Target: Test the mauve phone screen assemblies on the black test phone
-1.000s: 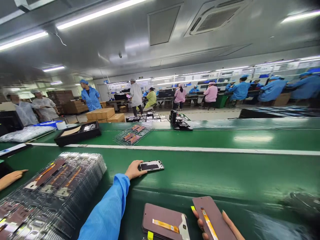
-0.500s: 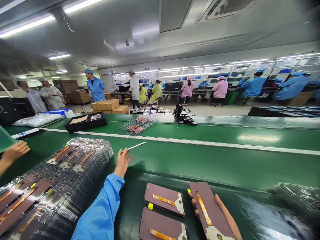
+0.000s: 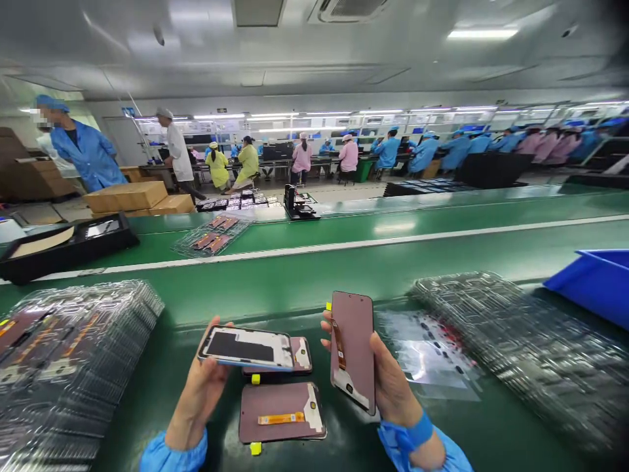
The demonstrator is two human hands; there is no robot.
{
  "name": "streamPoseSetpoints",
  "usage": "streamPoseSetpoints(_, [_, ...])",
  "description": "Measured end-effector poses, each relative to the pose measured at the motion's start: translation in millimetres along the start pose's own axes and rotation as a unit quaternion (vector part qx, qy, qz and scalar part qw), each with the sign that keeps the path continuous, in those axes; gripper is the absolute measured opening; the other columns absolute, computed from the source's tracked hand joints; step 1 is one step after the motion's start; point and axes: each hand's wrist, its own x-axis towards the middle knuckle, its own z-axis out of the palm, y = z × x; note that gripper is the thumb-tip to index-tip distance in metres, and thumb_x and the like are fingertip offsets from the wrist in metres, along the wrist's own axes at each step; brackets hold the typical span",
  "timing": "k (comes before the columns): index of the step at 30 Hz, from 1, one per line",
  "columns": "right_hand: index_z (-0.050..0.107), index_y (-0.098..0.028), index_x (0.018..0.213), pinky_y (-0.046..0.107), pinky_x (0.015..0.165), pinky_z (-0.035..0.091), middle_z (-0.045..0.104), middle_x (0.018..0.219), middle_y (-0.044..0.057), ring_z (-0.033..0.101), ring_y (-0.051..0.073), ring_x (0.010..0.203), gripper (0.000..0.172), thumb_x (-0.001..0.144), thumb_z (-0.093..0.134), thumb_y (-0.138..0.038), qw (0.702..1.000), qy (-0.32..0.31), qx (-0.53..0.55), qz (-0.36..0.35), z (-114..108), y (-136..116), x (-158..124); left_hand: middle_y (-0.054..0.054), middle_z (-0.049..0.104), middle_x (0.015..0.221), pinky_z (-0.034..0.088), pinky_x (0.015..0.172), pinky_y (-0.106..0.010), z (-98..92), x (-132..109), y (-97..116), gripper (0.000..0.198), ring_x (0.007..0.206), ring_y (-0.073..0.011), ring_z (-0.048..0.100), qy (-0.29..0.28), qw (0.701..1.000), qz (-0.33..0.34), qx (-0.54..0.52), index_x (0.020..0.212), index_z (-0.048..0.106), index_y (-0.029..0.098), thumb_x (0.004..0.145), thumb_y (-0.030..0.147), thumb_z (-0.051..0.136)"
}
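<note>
My left hand grips a phone frame by its left end. The frame is tilted, showing a white inside with a large black patch and a blue edge. My right hand is closed around a phone screen, held nearly upright, its brown back with a flex cable towards me and a yellow tab at its left edge. Below the frame, partly hidden by it, a second phone screen lies on the green bench. Nearer to me lies another phone screen, with an orange flex cable and a yellow tab.
Stacked clear trays holding screens stand at left. More clear trays are at right, beside a clear plastic sheet and a blue bin. Across the green belt lies a tray of screens. Several people work beyond.
The view has swung right. My left hand has come back from the belt with the phone frame, now over the screens on the bench. My right hand has raised its screen and turned it more upright.
</note>
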Motion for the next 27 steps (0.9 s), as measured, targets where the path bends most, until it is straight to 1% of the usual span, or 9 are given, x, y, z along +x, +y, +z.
streamPoseSetpoints(2, [0.059, -0.026, 0.132, 0.04, 0.097, 0.05, 0.05, 0.141, 0.01, 0.054, 0.029, 0.12, 0.061, 0.083, 0.073, -0.059, 0.996, -0.015, -0.072, -0.045, 10.8, -2.0, -4.9, -0.005, 0.061, 0.133, 0.055, 0.088, -0.031, 6.9, -7.5, -10.1, 0.085, 0.115, -0.0299, 0.061, -0.037, 0.999, -0.016, 0.022, 0.134, 0.054, 0.035, 0.058, 0.043, 0.089])
streamPoseSetpoints(5, [0.056, -0.027, 0.135, 0.039, 0.095, 0.051, 0.052, 0.139, 0.012, 0.059, 0.028, 0.112, 0.066, 0.08, 0.076, -0.059, 0.977, -0.051, -0.185, -0.096, 22.1, 1.7, -11.0, -0.01, 0.059, 0.135, 0.051, 0.095, -0.04, 14.5, -15.0, -20.4, 0.086, 0.118, -0.0353, 0.058, -0.103, 0.993, -0.029, 0.053, 0.134, 0.055, 0.032, 0.056, 0.045, 0.09])
streamPoseSetpoints(7, [0.052, -0.027, 0.139, 0.041, 0.097, 0.048, 0.052, 0.139, 0.012, 0.057, 0.029, 0.115, 0.067, 0.083, 0.073, -0.058, 0.959, -0.083, -0.245, -0.114, 25.7, 8.5, -13.6, -0.011, 0.057, 0.135, 0.049, 0.098, -0.042, 17.1, -18.4, -23.8, 0.088, 0.117, -0.0361, 0.058, -0.141, 0.987, -0.034, 0.069, 0.134, 0.054, 0.03, 0.055, 0.047, 0.089])
streamPoseSetpoints(9, [0.049, -0.027, 0.142, 0.042, 0.101, 0.046, 0.049, 0.142, 0.012, 0.053, 0.03, 0.121, 0.067, 0.086, 0.071, -0.056, 0.942, -0.11, -0.294, -0.119, 26.4, 17.0, -15.0, -0.011, 0.057, 0.136, 0.047, 0.099, -0.042, 18.5, -21.0, -25.4, 0.089, 0.117, -0.0352, 0.058, -0.164, 0.983, -0.036, 0.08, 0.135, 0.053, 0.03, 0.056, 0.048, 0.089])
streamPoseSetpoints(13, [0.049, -0.03, 0.142, 0.046, 0.107, 0.039, 0.042, 0.147, 0.01, 0.043, 0.032, 0.131, 0.061, 0.088, 0.071, -0.049, 0.905, -0.147, -0.382, -0.116, 22.9, 30.0, -15.8, -0.011, 0.057, 0.136, 0.044, 0.101, -0.04, 19.2, -23.3, -26.0, 0.088, 0.12, -0.0339, 0.056, -0.183, 0.978, -0.042, 0.087, 0.136, 0.052, 0.03, 0.058, 0.048, 0.088])
streamPoseSetpoints(16, [0.05, -0.03, 0.141, 0.049, 0.111, 0.033, 0.043, 0.146, 0.01, 0.038, 0.033, 0.135, 0.06, 0.087, 0.072, -0.045, 0.876, -0.17, -0.438, -0.107, 20.7, 33.0, -16.1, -0.011, 0.058, 0.134, 0.043, 0.102, -0.041, 18.4, -23.5, -26.3, 0.091, 0.121, -0.0341, 0.055, -0.198, 0.975, -0.051, 0.092, 0.139, 0.048, 0.03, 0.06, 0.049, 0.087])
streamPoseSetpoints(20, [0.049, -0.031, 0.142, 0.046, 0.109, 0.038, 0.043, 0.146, 0.01, 0.04, 0.033, 0.134, 0.06, 0.088, 0.071, -0.044, 0.857, -0.187, -0.47, -0.102, 21.0, 34.4, -16.1, -0.01, 0.057, 0.136, 0.04, 0.104, -0.04, 17.7, -25.0, -27.0, 0.093, 0.124, -0.0338, 0.052, -0.21, 0.97, -0.059, 0.11, 0.141, 0.045, 0.031, 0.06, 0.049, 0.087])
streamPoseSetpoints(24, [0.048, -0.029, 0.143, 0.045, 0.106, 0.042, 0.043, 0.145, 0.012, 0.044, 0.032, 0.131, 0.062, 0.088, 0.07, -0.047, 0.84, -0.196, -0.494, -0.106, 24.8, 39.3, -18.5, -0.009, 0.055, 0.138, 0.036, 0.109, -0.043, 23.5, -28.0, -28.7, 0.089, 0.127, -0.0339, 0.05, -0.222, 0.964, -0.058, 0.131, 0.14, 0.047, 0.031, 0.062, 0.047, 0.087])
streamPoseSetpoints(27, [0.048, -0.026, 0.143, 0.045, 0.105, 0.043, 0.043, 0.145, 0.013, 0.044, 0.031, 0.131, 0.061, 0.089, 0.068, -0.047, 0.814, -0.2, -0.533, -0.114, 30.1, 44.3, -23.2, -0.008, 0.054, 0.139, 0.035, 0.11, -0.044, 30.5, -29.9, -30.4, 0.086, 0.129, -0.0333, 0.048, -0.217, 0.966, -0.049, 0.129, 0.137, 0.05, 0.032, 0.062, 0.043, 0.088])
